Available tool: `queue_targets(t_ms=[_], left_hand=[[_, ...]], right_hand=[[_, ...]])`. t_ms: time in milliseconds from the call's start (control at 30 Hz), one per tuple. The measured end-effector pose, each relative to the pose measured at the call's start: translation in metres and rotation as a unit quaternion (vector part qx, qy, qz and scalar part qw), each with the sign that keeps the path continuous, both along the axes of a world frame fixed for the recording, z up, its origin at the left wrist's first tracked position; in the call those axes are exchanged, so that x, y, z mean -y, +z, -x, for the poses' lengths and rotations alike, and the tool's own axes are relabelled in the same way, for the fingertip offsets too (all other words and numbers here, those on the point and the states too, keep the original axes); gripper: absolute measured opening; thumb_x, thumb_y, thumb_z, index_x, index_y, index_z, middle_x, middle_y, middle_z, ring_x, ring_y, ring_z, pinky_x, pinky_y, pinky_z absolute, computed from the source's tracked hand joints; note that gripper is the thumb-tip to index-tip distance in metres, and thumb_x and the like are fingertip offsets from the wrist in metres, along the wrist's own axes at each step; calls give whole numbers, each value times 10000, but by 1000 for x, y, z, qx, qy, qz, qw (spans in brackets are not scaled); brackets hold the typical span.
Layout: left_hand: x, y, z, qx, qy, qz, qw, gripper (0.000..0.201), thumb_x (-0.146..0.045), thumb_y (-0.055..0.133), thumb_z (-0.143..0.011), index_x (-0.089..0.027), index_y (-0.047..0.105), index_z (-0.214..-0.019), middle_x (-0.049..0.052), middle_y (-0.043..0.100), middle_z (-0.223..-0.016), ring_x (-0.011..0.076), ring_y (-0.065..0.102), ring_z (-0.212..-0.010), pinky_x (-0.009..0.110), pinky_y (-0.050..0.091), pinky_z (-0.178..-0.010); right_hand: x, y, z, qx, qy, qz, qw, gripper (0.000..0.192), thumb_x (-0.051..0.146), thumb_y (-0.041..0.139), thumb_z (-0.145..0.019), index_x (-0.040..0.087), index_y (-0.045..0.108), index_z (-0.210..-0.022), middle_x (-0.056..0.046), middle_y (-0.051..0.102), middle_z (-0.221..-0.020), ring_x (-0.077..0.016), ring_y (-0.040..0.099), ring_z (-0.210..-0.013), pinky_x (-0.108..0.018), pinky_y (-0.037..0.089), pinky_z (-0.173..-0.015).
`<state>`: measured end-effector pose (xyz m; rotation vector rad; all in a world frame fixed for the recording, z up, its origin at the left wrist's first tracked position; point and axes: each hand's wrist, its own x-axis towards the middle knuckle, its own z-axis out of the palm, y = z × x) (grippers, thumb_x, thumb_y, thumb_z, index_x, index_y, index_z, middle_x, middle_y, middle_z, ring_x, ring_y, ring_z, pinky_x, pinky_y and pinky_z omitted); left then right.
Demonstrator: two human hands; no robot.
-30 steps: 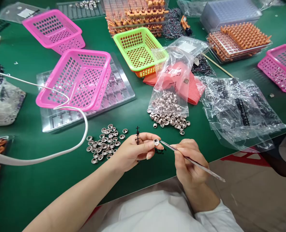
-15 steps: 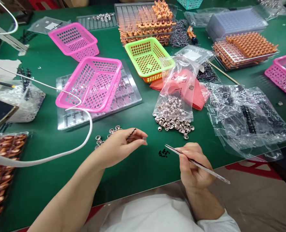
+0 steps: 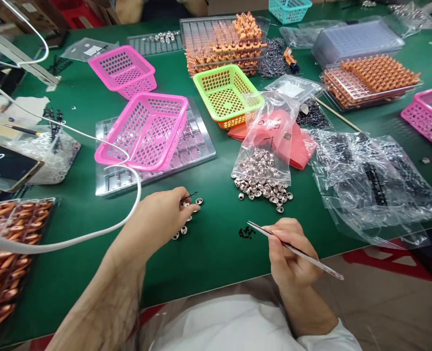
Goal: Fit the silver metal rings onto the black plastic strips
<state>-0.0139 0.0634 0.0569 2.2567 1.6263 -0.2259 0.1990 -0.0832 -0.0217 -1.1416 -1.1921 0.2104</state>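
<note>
A green mat [image 3: 216,243] covered the table, crowded with pink baskets [image 3: 146,129], trays and bags. The left hand [image 3: 153,222] lay over loose metal caps [image 3: 186,214] – its grip was hidden, I cannot tell. The right hand [image 3: 292,256] pinched tweezers [image 3: 292,248] near black bits [image 3: 245,233], too small to identify.

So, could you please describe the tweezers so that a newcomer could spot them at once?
Start at the green table and go to its near edge, right of centre, where the right hand rests. The tweezers are the thin silver tool it pinches, tips pointing left toward a clump of tiny black parts; everything nearby is small and round.
</note>
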Motion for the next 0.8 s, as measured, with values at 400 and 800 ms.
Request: queue_targets(t_ms=[400, 800], left_hand=[[15, -53, -85, 140, -54, -15, 989, 251, -375, 663, -917, -164, 674, -1053, 102, 740, -1042, 281, 703, -899, 347, 501, -742], [36, -65, -71, 132, -111, -87, 981, 129, -210, 564, -937, -150, 655, -1005, 88, 707, -950, 245, 702, -826, 313, 497, -637]], right_hand=[[1, -1, -2, -1, -32, -24, 999, 248, 73, 630, -865, 209, 649, -1071, -48, 736, -889, -208, 682, -748, -402, 534, -635], [-1, 1, 1, -27, -5, 25, 999, 250, 83, 650, -870, 239, 667, -1065, -45, 758, -914, -215, 686, -784, -410, 552, -663]])
